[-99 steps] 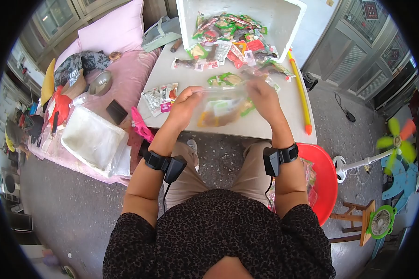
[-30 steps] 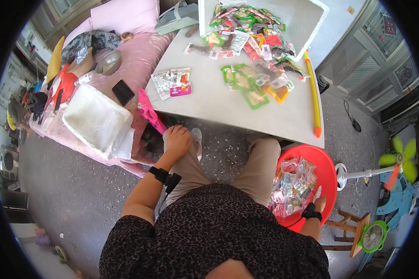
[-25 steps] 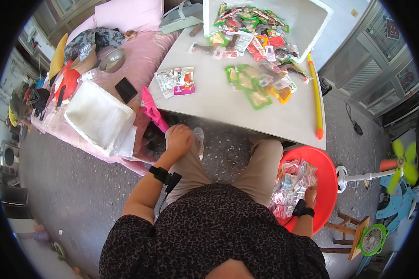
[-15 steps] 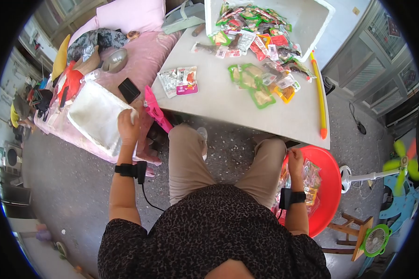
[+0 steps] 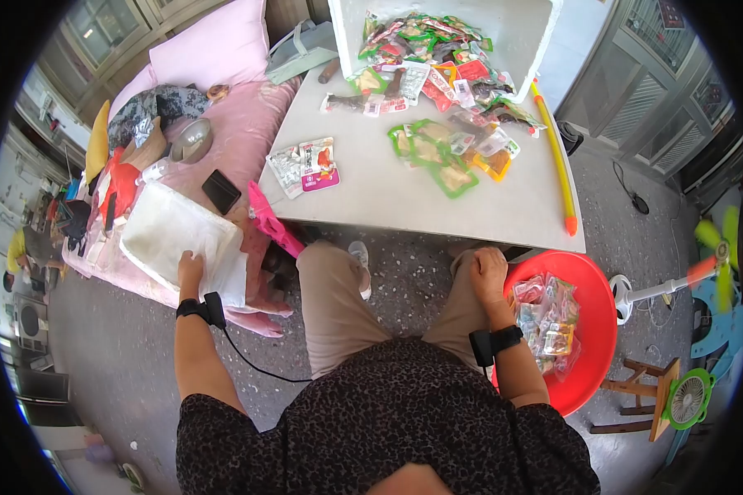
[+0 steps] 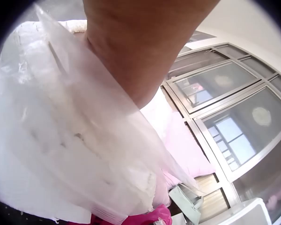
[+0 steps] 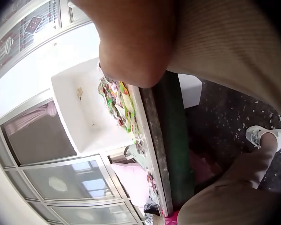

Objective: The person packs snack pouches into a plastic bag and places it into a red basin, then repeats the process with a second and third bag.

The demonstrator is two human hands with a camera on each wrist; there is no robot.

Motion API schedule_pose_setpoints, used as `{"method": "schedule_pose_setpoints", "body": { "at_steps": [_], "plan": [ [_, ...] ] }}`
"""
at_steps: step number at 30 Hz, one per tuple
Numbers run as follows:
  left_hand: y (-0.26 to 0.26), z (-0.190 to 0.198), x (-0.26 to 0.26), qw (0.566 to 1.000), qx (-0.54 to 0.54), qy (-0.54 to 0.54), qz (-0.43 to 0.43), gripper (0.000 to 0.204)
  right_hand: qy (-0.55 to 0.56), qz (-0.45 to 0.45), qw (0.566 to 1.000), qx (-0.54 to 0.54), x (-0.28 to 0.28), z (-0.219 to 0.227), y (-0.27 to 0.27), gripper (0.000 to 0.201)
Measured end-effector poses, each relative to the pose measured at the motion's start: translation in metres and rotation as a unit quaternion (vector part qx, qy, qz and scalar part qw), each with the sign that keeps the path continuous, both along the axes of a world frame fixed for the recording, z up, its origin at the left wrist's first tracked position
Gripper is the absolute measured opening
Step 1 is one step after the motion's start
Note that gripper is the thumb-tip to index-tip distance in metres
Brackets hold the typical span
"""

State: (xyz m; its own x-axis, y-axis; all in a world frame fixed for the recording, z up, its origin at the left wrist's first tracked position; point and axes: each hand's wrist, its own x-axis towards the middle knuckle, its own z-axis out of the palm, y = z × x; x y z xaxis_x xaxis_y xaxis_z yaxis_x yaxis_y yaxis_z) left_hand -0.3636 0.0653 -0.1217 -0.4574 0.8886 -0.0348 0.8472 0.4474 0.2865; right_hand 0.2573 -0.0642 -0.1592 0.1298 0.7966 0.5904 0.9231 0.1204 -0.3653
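Observation:
At the left, my left hand (image 5: 191,271) is over the white foam tray (image 5: 161,231) and its clear plastic sheets; its fingers are partly hidden. Translucent plastic (image 6: 107,136) spreads beside and partly over that hand (image 6: 126,51) in the left wrist view, where any grip is hidden. My right hand (image 5: 489,272) rests at the right knee near the table edge, loosely curled and holding nothing visible. Beside it stands a red basin (image 5: 598,330) with clear packed bags (image 5: 558,338). Green-edged packets (image 5: 429,148) and an orange packet (image 5: 495,165) lie on the table (image 5: 371,198).
A white foam box (image 5: 520,41) on its side holds many small packets (image 5: 437,41) at the table's back. Two pouches (image 5: 319,163) lie near the left edge, a yellow tube (image 5: 556,157) along the right. A fan (image 5: 722,247) and wooden stool (image 5: 660,396) stand right.
The clear bag earlier between both hands is gone from above the table. My left hand went from the left knee to the foam tray; my right hand came out of the basin to the right knee.

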Motion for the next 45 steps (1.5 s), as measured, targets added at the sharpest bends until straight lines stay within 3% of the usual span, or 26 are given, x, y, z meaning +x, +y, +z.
{"method": "schedule_pose_setpoints", "body": {
  "at_steps": [2,5,8,11,14,17,20,24,27,28,31,34,35,37,38,39,40,42,45],
  "plan": [
    [0.0,-0.007,-0.001,0.994,0.103,0.024,0.01,0.045,-0.004,-0.01,1.0,-0.012,-0.002,-0.001,0.0,0.009],
    [0.001,0.011,0.013,0.999,0.036,0.033,0.022,0.045,-0.011,-0.017,0.999,-0.026,-0.002,-0.003,0.001,0.01],
    [0.012,-0.009,-0.01,0.996,0.023,0.062,-0.054,0.038,-0.014,-0.018,0.999,-0.031,-0.003,-0.003,0.0,0.01],
    [0.019,0.004,0.002,0.993,-0.077,0.083,-0.033,0.027,-0.017,-0.021,0.999,-0.027,-0.006,0.0,0.0,0.01],
    [0.02,0.004,0.004,0.993,-0.024,0.118,-0.005,0.02,-0.011,-0.025,0.999,-0.036,-0.005,-0.001,0.0,0.01],
    [0.012,0.024,0.026,0.97,0.075,0.227,0.044,0.021,-0.013,-0.022,0.999,-0.035,-0.005,0.0,0.001,0.01],
    [0.001,0.055,0.054,0.944,0.194,0.266,-0.011,0.02,-0.014,-0.025,0.999,-0.034,-0.007,0.0,0.001,0.01],
    [0.007,0.067,0.068,0.935,0.328,0.043,-0.13,0.016,-0.013,-0.017,0.999,-0.025,-0.006,-0.004,0.004,0.008],
    [0.0,0.085,0.104,0.91,0.323,-0.202,-0.164,0.016,-0.007,-0.006,1.0,-0.013,-0.008,-0.003,0.005,0.009],
    [-0.003,0.09,0.119,0.865,0.314,-0.351,-0.173,0.014,-0.005,-0.003,1.0,-0.009,-0.008,-0.002,0.005,0.01],
    [-0.016,0.111,0.169,0.652,0.213,-0.698,-0.206,0.01,0.024,0.023,0.999,-0.009,-0.008,0.0,0.006,0.01],
    [-0.035,0.14,0.218,0.577,0.141,-0.78,-0.197,0.011,0.115,0.002,0.99,-0.08,-0.028,0.023,0.001,0.011],
    [-0.037,0.14,0.23,0.547,0.118,-0.802,-0.208,0.012,0.252,0.035,0.961,-0.109,-0.035,0.019,0.003,0.014],
    [-0.04,0.14,0.251,0.486,0.069,-0.84,-0.231,0.013,0.507,0.097,0.842,-0.157,-0.052,0.014,0.014,0.02],
    [-0.038,0.132,0.257,0.466,0.048,-0.835,-0.289,0.02,0.57,0.113,0.794,-0.175,-0.062,0.021,0.016,0.025],
    [-0.039,0.128,0.265,0.446,0.024,-0.853,-0.271,0.02,0.63,0.129,0.741,-0.192,-0.073,0.037,0.018,0.029],
    [-0.041,0.126,0.274,0.426,0.0,-0.869,-0.252,0.019,0.706,0.213,0.638,-0.223,-0.079,0.046,0.02,0.031],
    [-0.046,0.121,0.289,0.379,-0.034,-0.901,-0.208,0.01,0.803,0.366,0.387,-0.268,-0.087,0.057,0.025,0.034],
    [-0.045,0.112,0.297,0.388,-0.067,-0.896,-0.205,0.009,0.817,0.358,0.361,-0.273,-0.088,0.059,0.028,0.037]
  ]
}}
